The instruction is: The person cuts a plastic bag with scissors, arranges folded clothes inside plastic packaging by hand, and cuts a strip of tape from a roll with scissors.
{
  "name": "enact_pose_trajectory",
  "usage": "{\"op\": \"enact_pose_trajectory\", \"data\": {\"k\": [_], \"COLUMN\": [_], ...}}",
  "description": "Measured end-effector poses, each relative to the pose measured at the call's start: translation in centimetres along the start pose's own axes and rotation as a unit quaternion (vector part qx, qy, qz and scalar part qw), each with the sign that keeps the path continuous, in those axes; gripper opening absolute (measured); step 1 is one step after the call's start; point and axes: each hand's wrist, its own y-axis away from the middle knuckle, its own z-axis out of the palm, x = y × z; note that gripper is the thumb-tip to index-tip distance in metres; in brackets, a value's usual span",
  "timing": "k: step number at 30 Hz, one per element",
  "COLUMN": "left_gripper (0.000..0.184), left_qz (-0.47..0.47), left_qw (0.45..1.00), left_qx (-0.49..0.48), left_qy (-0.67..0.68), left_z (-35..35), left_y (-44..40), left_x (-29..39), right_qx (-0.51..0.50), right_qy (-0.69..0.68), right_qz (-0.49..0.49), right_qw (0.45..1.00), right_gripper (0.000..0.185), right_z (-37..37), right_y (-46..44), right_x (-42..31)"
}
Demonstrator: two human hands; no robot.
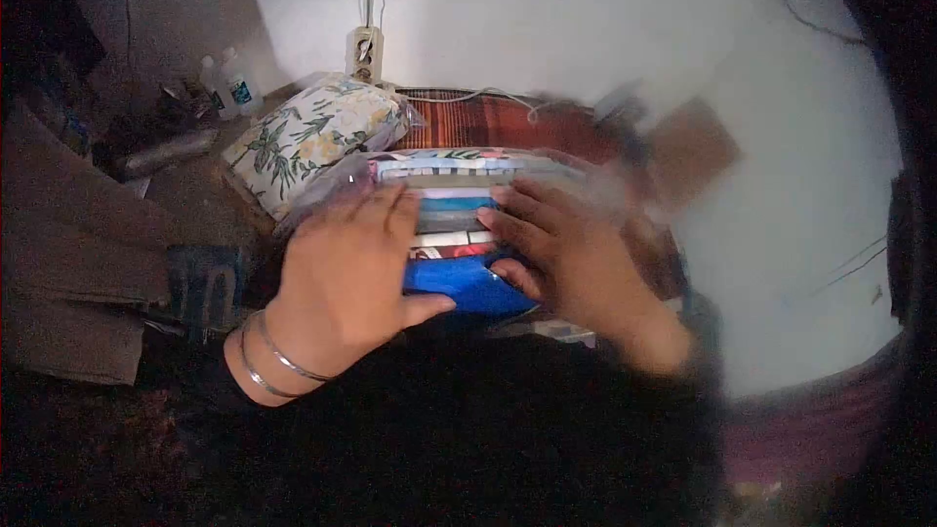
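Note:
A row of folded cloths (454, 220) in white, teal, grey, red and blue stands in a clear plastic bag (342, 179). My left hand (346, 268) lies on the left side of the row, fingers spread, thumb by the blue cloth (459, 281). Two metal bangles circle that wrist. On the right side my right hand (561, 254) rests with its fingers apart, their tips on the cloths and the thumb over the blue one. The right hand is slightly blurred.
A floral bundle in plastic (327, 137) lies behind on the left, near two bottles (237, 83). A power strip (364, 54) with cables stands behind. An orange-brown striped cloth (488, 122) lies beyond the bag. Cardboard (73, 254) is at left.

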Motion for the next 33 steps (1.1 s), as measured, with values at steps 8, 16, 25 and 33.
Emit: {"op": "enact_pose_trajectory", "data": {"k": [8, 16, 25, 33], "left_gripper": [0.085, 0.067, 0.077, 0.079], "left_qz": [0.017, 0.027, 0.007, -0.042], "left_qw": [0.989, 0.999, 0.999, 0.999], "left_qx": [0.105, 0.032, 0.037, 0.014], "left_qy": [-0.1, -0.006, 0.014, -0.008], "left_z": [-1.5, 1.2, 1.2, 1.3], "left_y": [0.1, -0.9, -0.8, -1.5], "left_x": [3.3, 4.7, 4.9, 6.0], "right_qx": [0.037, 0.085, 0.172, 0.155], "right_qy": [0.007, -0.043, -0.076, -0.346], "right_qz": [-0.041, -0.05, 0.18, 0.244], "right_qw": [0.998, 0.994, 0.965, 0.893], "right_gripper": [0.042, 0.044, 0.053, 0.041], "right_z": [0.5, 0.1, -3.5, -2.2], "right_y": [0.2, 1.1, 3.6, 8.0], "right_x": [0.6, 1.2, 7.9, 10.8]}}
